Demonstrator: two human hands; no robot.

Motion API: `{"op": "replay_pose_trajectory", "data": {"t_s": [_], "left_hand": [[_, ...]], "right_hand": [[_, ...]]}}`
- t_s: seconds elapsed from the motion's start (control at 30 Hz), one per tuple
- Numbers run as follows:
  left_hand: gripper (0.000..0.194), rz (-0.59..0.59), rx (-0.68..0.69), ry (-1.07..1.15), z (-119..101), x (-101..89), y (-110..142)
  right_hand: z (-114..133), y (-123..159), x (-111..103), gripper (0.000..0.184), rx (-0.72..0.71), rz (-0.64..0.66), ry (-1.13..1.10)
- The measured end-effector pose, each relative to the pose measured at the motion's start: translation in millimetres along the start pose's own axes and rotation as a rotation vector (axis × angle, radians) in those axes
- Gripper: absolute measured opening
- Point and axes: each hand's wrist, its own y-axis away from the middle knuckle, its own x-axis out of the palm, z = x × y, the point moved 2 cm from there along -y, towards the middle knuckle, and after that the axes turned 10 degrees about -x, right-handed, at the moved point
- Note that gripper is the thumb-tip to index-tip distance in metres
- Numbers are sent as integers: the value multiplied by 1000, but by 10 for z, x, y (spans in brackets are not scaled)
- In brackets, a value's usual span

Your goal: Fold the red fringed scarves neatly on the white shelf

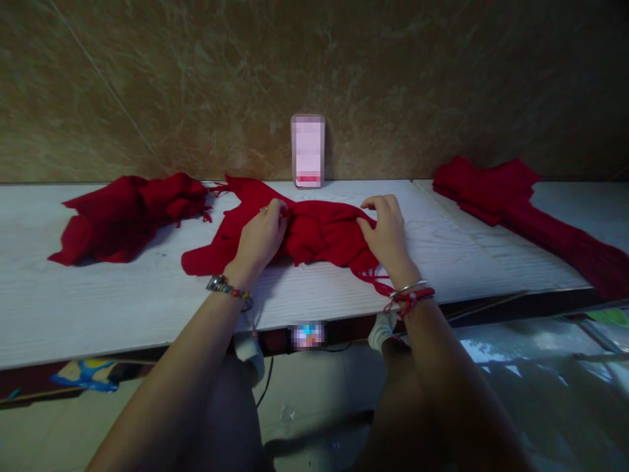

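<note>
A red fringed scarf (324, 226) lies bunched across the middle of the white wood-grain surface, its tassels hanging loose at the right end. My left hand (265, 229) is closed on the scarf left of its middle, fingers curled into the cloth and partly hidden. At the scarf's right end is my right hand (386, 226), thumb and fingers curved and apart. Its thumb meets the edge of the cloth, and no firm grip shows.
Another crumpled red fringed cloth (128, 219) lies at left. Folded red cloths (501, 190) lie at right, a long part trailing to the front edge. A phone (308, 151) leans upright against the brown marbled wall (196, 78). A small lit screen (307, 335) shows below the edge.
</note>
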Motion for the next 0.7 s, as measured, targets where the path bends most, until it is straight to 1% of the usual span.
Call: {"op": "replay_pose_trajectory", "data": {"t_s": [0.07, 0.1, 0.13, 0.17, 0.23, 0.3, 0.37, 0.43, 0.53, 0.6, 0.7], "left_hand": [[14, -95, 70, 26, -16, -52, 75], [15, -125, 133, 36, -34, -89, 112], [17, -129, 212, 43, -57, -124, 146], [19, -105, 297, 50, -83, -153, 175], [23, -17, 448, 73, -130, -193, 224], [22, 49, 529, 100, -159, -218, 258], [21, 70, 572, 118, -170, -236, 282], [24, 69, 607, 115, -171, -239, 299], [20, 51, 623, 68, -162, -213, 308], [20, 24, 607, 31, -161, -189, 307], [25, -29, 598, -2, -179, -172, 315]], "right_hand": [[116, 42, -58, 22, -103, 40, 14], [177, 67, -87, 23, -148, 74, 14], [232, 92, -113, 24, -184, 112, 11], [278, 116, -137, 24, -210, 149, 7], [334, 154, -174, 22, -239, 223, -2], [346, 185, -197, 23, -255, 301, -14], [329, 216, -206, 29, -262, 380, -33], [299, 252, -206, 40, -259, 450, -54], [263, 298, -200, 48, -237, 499, -86], [251, 314, -199, 45, -216, 499, -103], [243, 319, -206, 33, -207, 503, -111]]}}
